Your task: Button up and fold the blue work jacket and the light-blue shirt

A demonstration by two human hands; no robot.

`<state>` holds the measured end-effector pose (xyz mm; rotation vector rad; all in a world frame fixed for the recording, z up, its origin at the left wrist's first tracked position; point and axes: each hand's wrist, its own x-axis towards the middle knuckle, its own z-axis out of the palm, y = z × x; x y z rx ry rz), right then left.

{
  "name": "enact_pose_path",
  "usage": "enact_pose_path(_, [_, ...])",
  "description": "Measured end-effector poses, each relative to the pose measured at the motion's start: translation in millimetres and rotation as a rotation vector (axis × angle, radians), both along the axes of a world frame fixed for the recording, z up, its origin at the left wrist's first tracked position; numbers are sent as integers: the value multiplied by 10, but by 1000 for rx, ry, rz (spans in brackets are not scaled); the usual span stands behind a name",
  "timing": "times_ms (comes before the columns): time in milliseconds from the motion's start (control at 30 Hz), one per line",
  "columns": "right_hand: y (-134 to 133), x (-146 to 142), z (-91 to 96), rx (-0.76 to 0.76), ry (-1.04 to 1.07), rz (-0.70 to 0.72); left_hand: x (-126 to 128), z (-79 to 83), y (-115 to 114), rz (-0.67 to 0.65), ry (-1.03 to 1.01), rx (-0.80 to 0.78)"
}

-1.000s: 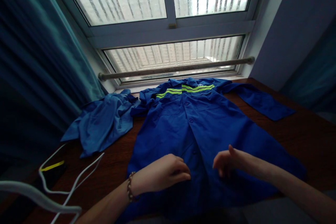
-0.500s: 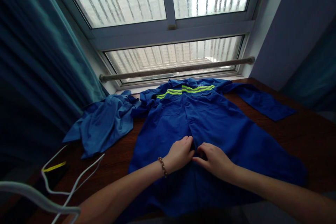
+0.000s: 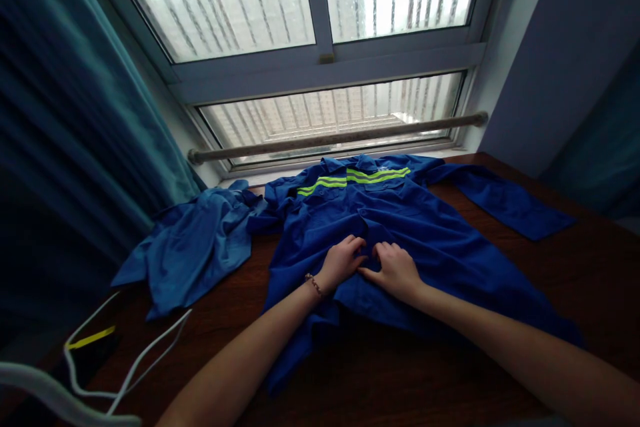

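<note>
A dark blue work shirt [image 3: 440,247] with yellow-green reflective stripes across its chest lies spread out, collar toward the window. Both of my hands are at its front opening, below the chest. My left hand [image 3: 343,261], with a braided bracelet at the wrist, pinches the cloth along the placket. Just to its right, my right hand [image 3: 395,270] grips the other side, thumb pointing left. The fingertips nearly meet, and the button between them, if any, is hidden. The shirt's lower part is bunched and raised in folds around the hands.
A lighter blue garment [image 3: 200,240] lies crumpled to the left on the dark wooden surface [image 3: 400,373]. White cable-like loops [image 3: 145,353] and a yellow strip [image 3: 91,337] are at lower left. A metal bar [image 3: 340,139] crosses before the window; a curtain [image 3: 90,100] hangs left.
Both hands have moved up and away from me, drawing the shirt's lower front with them. The hem has shifted toward the window, baring wood at the near side, and folds have formed.
</note>
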<state>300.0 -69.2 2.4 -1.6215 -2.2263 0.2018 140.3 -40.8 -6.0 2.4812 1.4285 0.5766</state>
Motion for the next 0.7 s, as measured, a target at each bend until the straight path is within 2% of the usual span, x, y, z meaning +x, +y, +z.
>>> enact_pose_path(167, [-18,67,-1,-2,13,66,-65,-29,-59,-125,-46,51])
enact_pose_path(333, [-10,70,18,-50,19,18,-71,-25,-72,-161,-117,10])
enact_pose_path(467, [-35,61,60,-85,24,-23,-52,-4,-120,-160,-182,-20])
enact_pose_path(567, [-57,70,107,-106,-79,-43,-37,14,-170,-147,-196,-41])
enact_pose_path(700, [-78,123,152,-154,-143,36,-18,46,-207,-111,-218,-64])
